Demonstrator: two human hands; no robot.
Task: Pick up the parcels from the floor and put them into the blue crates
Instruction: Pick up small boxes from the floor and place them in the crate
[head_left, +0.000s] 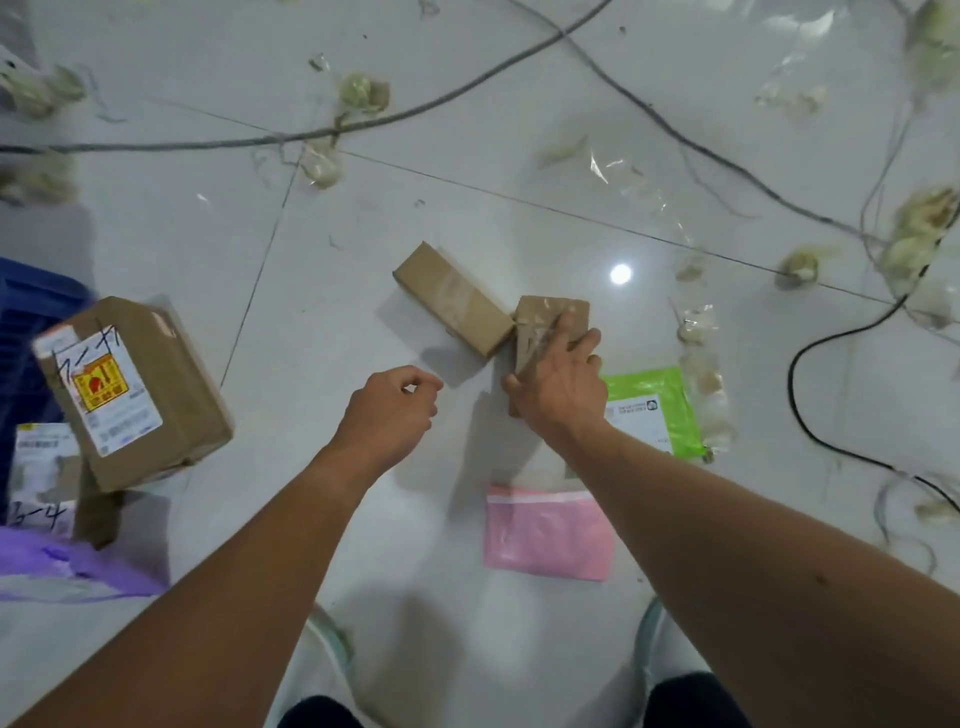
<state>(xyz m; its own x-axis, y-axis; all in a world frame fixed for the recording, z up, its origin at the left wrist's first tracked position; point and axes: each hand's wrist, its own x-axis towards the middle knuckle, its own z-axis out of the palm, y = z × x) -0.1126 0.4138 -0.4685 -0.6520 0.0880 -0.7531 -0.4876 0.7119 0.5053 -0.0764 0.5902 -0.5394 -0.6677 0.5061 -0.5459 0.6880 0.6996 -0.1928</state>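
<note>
At far left a blue crate (26, 332) with a big labelled box (135, 395) over its edge. Mid-floor, a long box (452, 299) touches the small box (545, 327) the right hand (558, 387) grips. Left hand (389, 410) hovers, loosely curled, empty. Pink (548, 532) and green (652, 410) mailers lie near right.

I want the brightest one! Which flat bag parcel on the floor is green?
The green mailer bag with the white label, beside the right hand. The other flat bag, the pink one, lies nearer the person.

Right hand (558, 387) around a small brown parcel (551, 319), left hand (392, 410) loosely curled, empty, beside it
</note>
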